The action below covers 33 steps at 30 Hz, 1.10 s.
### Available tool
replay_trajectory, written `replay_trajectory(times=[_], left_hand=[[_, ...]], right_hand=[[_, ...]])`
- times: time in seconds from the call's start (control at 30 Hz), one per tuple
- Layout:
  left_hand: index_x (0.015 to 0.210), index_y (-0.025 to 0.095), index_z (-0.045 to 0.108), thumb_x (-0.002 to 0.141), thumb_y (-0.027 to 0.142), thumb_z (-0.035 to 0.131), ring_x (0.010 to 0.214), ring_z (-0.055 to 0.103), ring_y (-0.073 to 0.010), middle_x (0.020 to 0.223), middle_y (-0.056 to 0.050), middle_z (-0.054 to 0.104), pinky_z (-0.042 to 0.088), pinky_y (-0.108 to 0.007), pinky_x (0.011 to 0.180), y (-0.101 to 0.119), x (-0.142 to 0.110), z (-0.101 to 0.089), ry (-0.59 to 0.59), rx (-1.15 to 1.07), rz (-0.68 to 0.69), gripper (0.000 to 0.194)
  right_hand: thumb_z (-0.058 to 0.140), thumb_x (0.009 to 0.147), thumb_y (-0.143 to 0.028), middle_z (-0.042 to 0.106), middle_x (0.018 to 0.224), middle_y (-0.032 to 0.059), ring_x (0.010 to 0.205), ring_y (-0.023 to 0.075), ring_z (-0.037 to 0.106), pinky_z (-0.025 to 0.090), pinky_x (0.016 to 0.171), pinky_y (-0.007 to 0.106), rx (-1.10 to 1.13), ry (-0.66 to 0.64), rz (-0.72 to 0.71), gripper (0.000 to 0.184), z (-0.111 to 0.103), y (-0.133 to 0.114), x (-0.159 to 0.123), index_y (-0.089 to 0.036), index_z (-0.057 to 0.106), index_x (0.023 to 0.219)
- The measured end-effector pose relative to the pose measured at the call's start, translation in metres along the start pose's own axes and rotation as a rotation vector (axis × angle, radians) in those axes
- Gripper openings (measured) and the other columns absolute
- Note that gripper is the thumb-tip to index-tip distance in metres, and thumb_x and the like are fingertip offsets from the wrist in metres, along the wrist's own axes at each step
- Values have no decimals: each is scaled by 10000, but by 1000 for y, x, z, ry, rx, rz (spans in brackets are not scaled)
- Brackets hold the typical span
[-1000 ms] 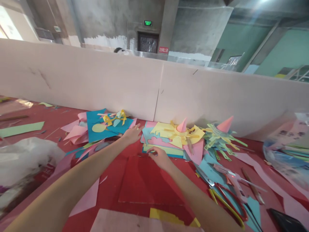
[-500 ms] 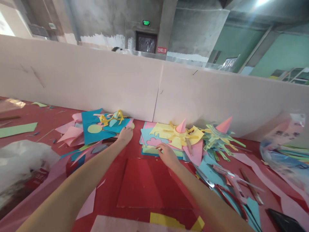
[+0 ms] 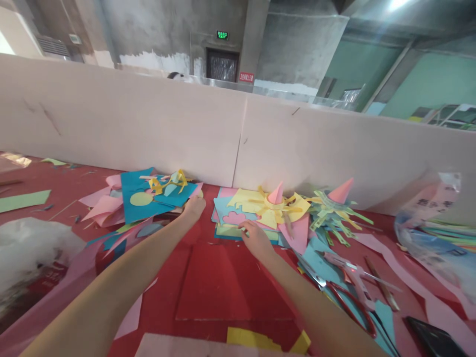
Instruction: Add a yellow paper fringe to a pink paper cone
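My left hand (image 3: 194, 209) reaches to the right end of a pile of blue card (image 3: 136, 210), its fingers closed at a pale yellow paper piece (image 3: 201, 194). Beside that piece a pink paper edge shows. A yellow paper circle (image 3: 141, 199) and curled yellow strips (image 3: 180, 181) lie on the blue card. My right hand (image 3: 256, 239) is open, fingers loosely bent, at the front edge of a stack of coloured paper (image 3: 219, 206). A pink cloud-shaped cutout (image 3: 235, 217) lies by its fingertips. On the stack stands a pink cone with yellow strips (image 3: 275, 194).
A second pink cone with green strips (image 3: 340, 191) stands to the right. Near my right forearm lie scissors (image 3: 349, 302), a pink glue gun (image 3: 351, 272) and a phone (image 3: 431, 334). A red board (image 3: 234, 287) lies in front of me. A white partition (image 3: 167, 124) runs behind.
The whole view has shifted slightly. My left hand has moved a little at the edge of the blue pile; the right hand stays by the paper stack.
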<state>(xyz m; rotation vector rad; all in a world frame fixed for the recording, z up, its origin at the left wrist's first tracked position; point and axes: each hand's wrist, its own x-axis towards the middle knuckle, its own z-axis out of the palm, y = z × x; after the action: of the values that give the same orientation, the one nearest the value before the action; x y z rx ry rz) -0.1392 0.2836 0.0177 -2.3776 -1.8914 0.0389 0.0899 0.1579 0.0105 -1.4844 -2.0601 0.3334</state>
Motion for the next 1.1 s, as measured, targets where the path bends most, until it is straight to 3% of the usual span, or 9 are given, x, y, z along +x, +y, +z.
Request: replay_trajectory(times=[0.17, 0.3, 0.43, 0.57, 0.7, 0.77, 0.9, 1.0, 1.1], left_hand=[[1125, 126, 526, 849, 306, 529, 987, 560, -205, 1131, -100, 554, 482, -415, 830, 0, 0, -6, 52, -82, -47, 328], [1142, 138, 516, 856, 308, 517, 995, 558, -207, 1134, -94, 555, 479, -426, 836, 1, -2, -9, 113, -191, -109, 332], [1069, 133, 567, 855, 301, 519, 950, 584, -194, 1058, -84, 605, 482, -407, 823, -5, -4, -12, 159, -354, -123, 277], [1029, 168, 643, 802, 197, 540, 968, 598, -180, 1055, -74, 659, 448, -281, 853, -17, 5, -27, 271, -572, -119, 251], [1158, 222, 588, 786, 214, 518, 903, 621, -152, 1048, -9, 674, 469, -230, 791, -36, 13, -46, 431, -775, -191, 379], [1141, 211, 599, 782, 186, 487, 944, 609, -188, 1078, -25, 659, 466, -280, 824, -48, 9, -53, 528, -836, -287, 376], [1132, 110, 585, 769, 143, 475, 1164, 467, -324, 1246, -173, 530, 374, -473, 951, -62, -9, -53, 635, -931, -457, 381], [1250, 160, 477, 828, 203, 435, 1293, 317, -281, 1395, -134, 379, 310, -457, 1018, -52, -14, -50, 588, -1051, -364, 427], [1230, 177, 498, 919, 313, 241, 1148, 497, -230, 1228, -111, 560, 406, -419, 931, -32, -12, -52, 367, -1223, -166, 425]], right_hand=[[519, 827, -238, 614, 979, 80, 968, 213, 521, 399, 835, 329, -76, 47, 26, 176, 12, -11, 24, -181, 612, 966], [594, 783, -405, 583, 1018, 131, 963, 260, 503, 412, 795, 370, -121, 58, 55, 334, 36, -32, 45, -144, 620, 990], [627, 775, -336, 576, 1012, 149, 981, 275, 471, 404, 792, 383, -121, 70, 82, 208, 53, -44, 51, -152, 661, 865], [623, 782, -259, 615, 958, 106, 971, 236, 479, 397, 810, 334, -45, 81, 94, 81, 59, -43, 47, -200, 678, 785], [560, 807, -244, 651, 843, 76, 946, 215, 517, 397, 793, 301, 84, 127, 162, 156, 58, -43, 43, -204, 669, 704], [545, 799, -264, 647, 729, 57, 857, 205, 560, 412, 729, 283, 177, 146, 203, 186, 54, -46, 44, -200, 650, 660], [460, 824, -391, 597, 565, -12, 595, 139, 596, 424, 582, 234, 450, 173, 228, 279, 38, -52, 53, -200, 588, 667], [377, 833, -499, 551, 488, -32, 473, 125, 585, 396, 447, 209, 668, 201, 257, 359, 20, -51, 64, -197, 511, 693], [428, 776, -585, 528, 455, -34, 467, 133, 600, 365, 386, 186, 831, 238, 282, 401, 2, -44, 73, -197, 466, 677]])
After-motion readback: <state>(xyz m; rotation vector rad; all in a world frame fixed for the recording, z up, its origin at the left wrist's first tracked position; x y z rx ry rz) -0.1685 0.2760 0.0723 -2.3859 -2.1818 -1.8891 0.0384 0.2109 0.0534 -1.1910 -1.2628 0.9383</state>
